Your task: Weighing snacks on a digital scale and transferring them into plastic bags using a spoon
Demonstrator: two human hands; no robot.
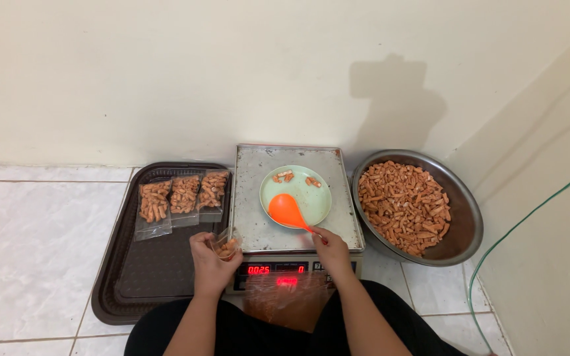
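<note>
Sitting before a digital scale (298, 227), a person grips an orange spoon (287, 211) over its green plate (311, 198) with the right hand (331, 249); the left hand (209, 260) holds a small bag (225, 245) beside the scale, best kept upright and open-mouthed while filling.

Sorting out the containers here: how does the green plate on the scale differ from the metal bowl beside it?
The green plate is shallow, pale green and sits on the scale; the metal bowl is deep, grey steel and stands on the floor to the scale's right. The plate holds only a few orange snack pieces and an orange spoon, gripped by the right hand; the bowl holds a large heap. Both are round and hold the same snack.
</note>
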